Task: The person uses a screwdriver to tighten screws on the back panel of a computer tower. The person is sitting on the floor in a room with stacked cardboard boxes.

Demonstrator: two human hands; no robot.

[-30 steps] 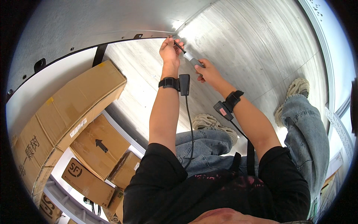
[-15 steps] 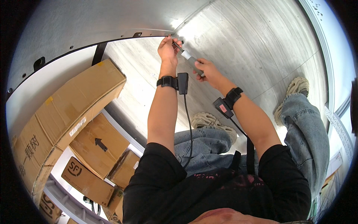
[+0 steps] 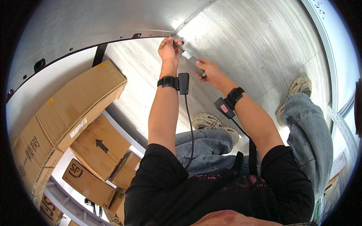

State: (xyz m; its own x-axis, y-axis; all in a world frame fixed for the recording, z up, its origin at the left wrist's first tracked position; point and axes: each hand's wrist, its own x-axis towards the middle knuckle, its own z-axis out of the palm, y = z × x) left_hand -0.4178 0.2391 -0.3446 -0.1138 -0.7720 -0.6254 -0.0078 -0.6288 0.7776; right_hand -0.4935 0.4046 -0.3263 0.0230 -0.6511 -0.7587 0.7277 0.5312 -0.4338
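My right hand (image 3: 210, 71) is wrapped round the grey handle of a screwdriver (image 3: 194, 63), which has a white collar and a thin dark shaft. The shaft slants up and to the left toward the lower corner of a large grey metal panel (image 3: 124, 19). At that corner my left hand (image 3: 168, 49) is closed, thumb and fingers bent around the screwdriver's tip. Whatever the left fingertips pinch there is too small to make out, and the tip itself is hidden among them.
Long cardboard boxes (image 3: 71, 101) are stacked at the left, beside a grey plastic frame (image 3: 71, 205). A black strip (image 3: 100, 54) runs under the panel's edge. Black straps with cabled boxes (image 3: 183, 83) sit on both wrists. A white frame (image 3: 326, 49) borders the wood-look floor (image 3: 260, 45).
Both hands and the screwdriver appear a few pixels farther left, along with a slight shift of the whole picture. Their grip looks the same.
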